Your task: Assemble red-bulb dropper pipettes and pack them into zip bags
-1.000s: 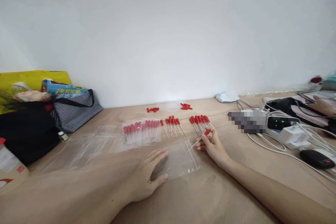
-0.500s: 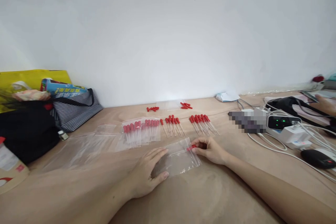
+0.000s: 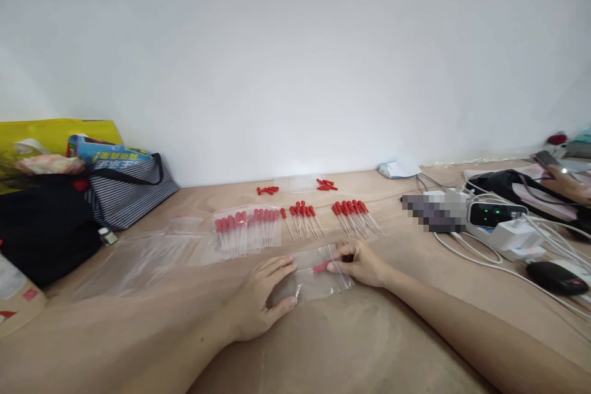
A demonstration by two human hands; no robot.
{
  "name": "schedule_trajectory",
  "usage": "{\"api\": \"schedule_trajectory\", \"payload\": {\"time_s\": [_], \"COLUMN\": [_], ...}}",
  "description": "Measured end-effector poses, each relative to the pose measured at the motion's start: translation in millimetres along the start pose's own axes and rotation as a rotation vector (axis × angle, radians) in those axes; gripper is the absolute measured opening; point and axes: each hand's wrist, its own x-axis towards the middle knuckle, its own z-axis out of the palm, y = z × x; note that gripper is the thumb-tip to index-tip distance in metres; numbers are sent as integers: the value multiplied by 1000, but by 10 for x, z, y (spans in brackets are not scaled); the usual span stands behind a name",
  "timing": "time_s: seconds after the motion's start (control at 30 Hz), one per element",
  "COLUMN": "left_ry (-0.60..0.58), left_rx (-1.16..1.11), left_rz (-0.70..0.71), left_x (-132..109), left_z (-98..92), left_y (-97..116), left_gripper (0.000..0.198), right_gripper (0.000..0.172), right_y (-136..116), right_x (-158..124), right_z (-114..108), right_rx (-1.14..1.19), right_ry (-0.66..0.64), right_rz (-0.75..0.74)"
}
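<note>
A clear zip bag point(image 3: 314, 289) lies flat on the tabletop between my hands. My left hand point(image 3: 263, 298) rests on its left end, thumb and fingers stretched apart. At the bag's right-hand mouth, my right hand point(image 3: 357, 263) is closed in a pinch at the red bulb of a dropper point(image 3: 321, 266). That bulb shows through the plastic, its thin tube pointing left. Behind the bag lie two groups of red-bulbed droppers point(image 3: 302, 212) point(image 3: 351, 209). To their left, filled bags of droppers point(image 3: 244, 237) overlap one another.
Flat clear bags point(image 3: 138, 265) lie at left, near a small bottle point(image 3: 108, 236) and a striped bag point(image 3: 133, 191). Loose red bulbs point(image 3: 268, 190) sit by the wall. Cables, a charger point(image 3: 517, 240) and a black mouse point(image 3: 556, 277) fill the right. Another person's hand point(image 3: 567, 184) holds a phone point(image 3: 551, 163).
My right hand has moved slightly left, and the dropper's red bulb is now further inside the bag. My left hand stays in place. At far right, the other person's phone has tilted up.
</note>
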Motion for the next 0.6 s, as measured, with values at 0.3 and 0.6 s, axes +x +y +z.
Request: {"api": "schedule_trajectory", "payload": {"time_s": [0.3, 0.6], "left_ry": [128, 103], "left_rx": [-83, -136], "left_rz": [46, 45], "left_x": [-37, -89], "left_z": [26, 1], "left_y": [-78, -79], "left_gripper": [36, 35], "right_gripper": [8, 21], "right_y": [18, 70], "right_x": [476, 1213], "right_z": [-298, 17], "right_rx": [-296, -475], "right_ry": [208, 276], "right_rz": [334, 479]}}
